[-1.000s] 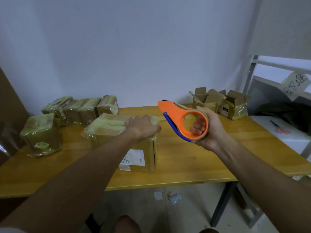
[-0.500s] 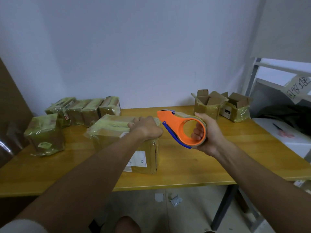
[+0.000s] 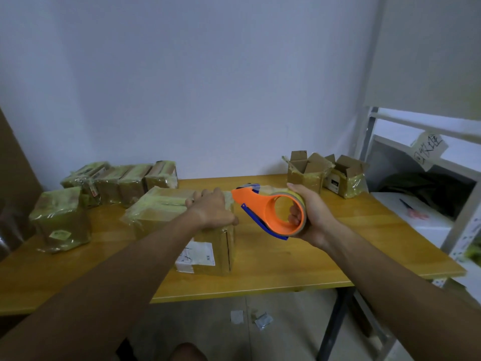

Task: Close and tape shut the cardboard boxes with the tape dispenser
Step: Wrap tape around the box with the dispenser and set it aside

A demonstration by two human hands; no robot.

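Observation:
A large cardboard box (image 3: pixel 208 251) with tape over its top and a white label on its front stands mid-table. My left hand (image 3: pixel 212 209) presses down on the box's top right corner, fingers spread over the tape. My right hand (image 3: pixel 312 217) grips the orange tape dispenser (image 3: pixel 270 212) through its ring, with the tape roll in my palm. The dispenser's nose touches or nearly touches the box's top right edge, just right of my left hand.
Several taped boxes (image 3: pixel 122 181) line the back left of the wooden table (image 3: pixel 286 272), and one more taped box (image 3: pixel 61 220) sits nearer on the left. Two open boxes (image 3: pixel 325 173) stand at the back right. A white shelf unit (image 3: pixel 421 194) borders the right side.
The dispenser has come down and leftward toward the box's right edge. My left hand has stayed on the box top.

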